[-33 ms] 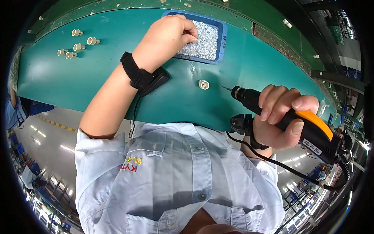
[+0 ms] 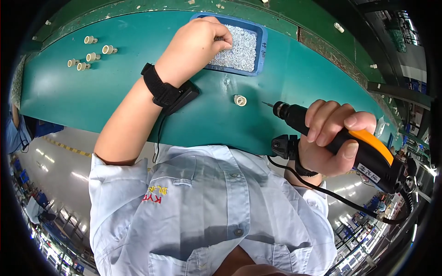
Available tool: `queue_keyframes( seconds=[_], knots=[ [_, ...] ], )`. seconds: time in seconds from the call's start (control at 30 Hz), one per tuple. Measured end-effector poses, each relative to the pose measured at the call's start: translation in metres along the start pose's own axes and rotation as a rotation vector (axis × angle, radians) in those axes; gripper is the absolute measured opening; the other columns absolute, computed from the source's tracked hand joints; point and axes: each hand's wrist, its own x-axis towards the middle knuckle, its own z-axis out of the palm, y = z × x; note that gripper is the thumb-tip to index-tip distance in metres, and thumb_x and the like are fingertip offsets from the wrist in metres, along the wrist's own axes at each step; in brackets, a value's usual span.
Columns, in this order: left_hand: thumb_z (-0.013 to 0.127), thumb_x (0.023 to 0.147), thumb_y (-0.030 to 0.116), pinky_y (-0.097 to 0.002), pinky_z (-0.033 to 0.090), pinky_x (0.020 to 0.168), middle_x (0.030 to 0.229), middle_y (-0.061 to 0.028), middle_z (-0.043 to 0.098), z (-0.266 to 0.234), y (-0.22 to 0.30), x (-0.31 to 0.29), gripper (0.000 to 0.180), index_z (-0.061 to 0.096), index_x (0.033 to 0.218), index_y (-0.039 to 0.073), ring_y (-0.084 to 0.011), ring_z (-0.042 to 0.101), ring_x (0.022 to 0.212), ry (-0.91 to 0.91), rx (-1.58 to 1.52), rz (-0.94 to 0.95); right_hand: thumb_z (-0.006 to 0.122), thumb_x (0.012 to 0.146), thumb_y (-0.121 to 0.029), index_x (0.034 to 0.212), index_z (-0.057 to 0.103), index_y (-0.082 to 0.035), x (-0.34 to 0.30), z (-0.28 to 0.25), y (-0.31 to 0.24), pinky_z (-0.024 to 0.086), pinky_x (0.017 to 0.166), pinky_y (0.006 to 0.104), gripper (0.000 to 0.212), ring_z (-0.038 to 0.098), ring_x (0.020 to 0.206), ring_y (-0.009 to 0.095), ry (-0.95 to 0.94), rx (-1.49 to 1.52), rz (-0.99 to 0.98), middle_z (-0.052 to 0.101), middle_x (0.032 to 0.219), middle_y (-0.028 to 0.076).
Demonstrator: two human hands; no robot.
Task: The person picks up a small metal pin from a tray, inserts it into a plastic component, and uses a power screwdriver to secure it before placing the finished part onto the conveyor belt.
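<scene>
My left hand (image 2: 198, 43) reaches over a blue tray (image 2: 261, 53) filled with small silvery metal pieces that look like screws (image 2: 241, 51). Its thumb and forefinger are pinched together at the pieces; whatever lies between them is too small to make out. In my right hand (image 2: 334, 138) is a black and orange electric screwdriver (image 2: 294, 116), fingers wrapped round its body. The thin bit points left toward a small cream round fitting (image 2: 240, 100), apart from it. That fitting lies alone on the green tabletop below the tray, its open end facing up toward me.
Several similar cream fittings (image 2: 93, 56) lie at the far left of the green table (image 2: 124, 69). A black device is strapped to each wrist, with cables hanging. A thick cord trails from the screwdriver at right. Another person's blue sleeve (image 2: 18, 133) shows at the left edge.
</scene>
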Motion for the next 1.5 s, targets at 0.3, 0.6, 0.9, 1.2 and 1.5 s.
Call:
queue_keyframes(
  seconds=[0.3, 0.6, 0.9, 1.2, 1.5],
  knots=[
    [0.058, 0.084, -0.001, -0.0302, 0.052, 0.064, 0.076, -0.0127, 0.064, 0.004, 0.0, -0.001, 0.011, 0.064, 0.092, -0.001, -0.021, 0.065, 0.07, 0.023, -0.229, -0.254, 0.067, 0.088, -0.034, 0.103, 0.047, -0.007, 0.002, -0.001, -0.004, 0.042, 0.051, 0.03, 0.037, 0.051, 0.052, 0.015, 0.015, 0.058, 0.044, 0.052, 0.062, 0.003],
    [0.052, 0.09, -0.003, -0.0263, 0.055, 0.072, 0.083, -0.0106, 0.067, 0.003, 0.028, -0.022, 0.016, 0.062, 0.104, -0.002, -0.0162, 0.067, 0.077, 0.026, -0.517, -0.231, 0.067, 0.088, -0.034, 0.105, 0.046, -0.007, 0.007, -0.001, -0.01, 0.042, 0.052, 0.0294, 0.037, 0.052, 0.053, 0.015, -0.025, 0.088, 0.02, 0.053, 0.065, 0.003],
    [0.05, 0.096, 0.004, -0.0279, 0.054, 0.076, 0.091, -0.0096, 0.068, -0.001, 0.064, -0.065, 0.015, 0.06, 0.103, -0.003, -0.0161, 0.067, 0.085, -0.139, -0.841, -0.435, 0.053, 0.093, -0.035, 0.109, 0.046, -0.011, 0.008, 0.006, -0.022, 0.038, 0.06, 0.0261, 0.03, 0.05, 0.062, 0.011, -0.117, 0.152, 0.027, 0.051, 0.072, -0.001],
    [0.053, 0.095, 0.007, -0.0295, 0.053, 0.079, 0.096, -0.0099, 0.067, -0.001, 0.073, -0.078, 0.011, 0.059, 0.102, 0.0, -0.0195, 0.067, 0.088, -0.21, -0.992, -0.558, 0.056, 0.092, -0.035, 0.109, 0.045, -0.011, 0.009, 0.013, -0.024, 0.039, 0.062, 0.0262, 0.031, 0.052, 0.064, 0.011, -0.142, 0.208, 0.01, 0.052, 0.072, -0.001],
    [0.079, 0.065, 0.008, -0.0315, 0.045, 0.075, 0.088, -0.0034, 0.063, 0.006, 0.077, -0.082, 0.017, 0.069, 0.078, 0.008, -0.0223, 0.057, 0.083, 0.025, -0.24, 0.014, 0.058, 0.092, -0.035, 0.108, 0.043, -0.012, 0.007, 0.015, -0.017, 0.04, 0.061, 0.0249, 0.032, 0.052, 0.064, 0.01, -0.209, 0.267, -0.011, 0.052, 0.072, 0.0]
  ],
)
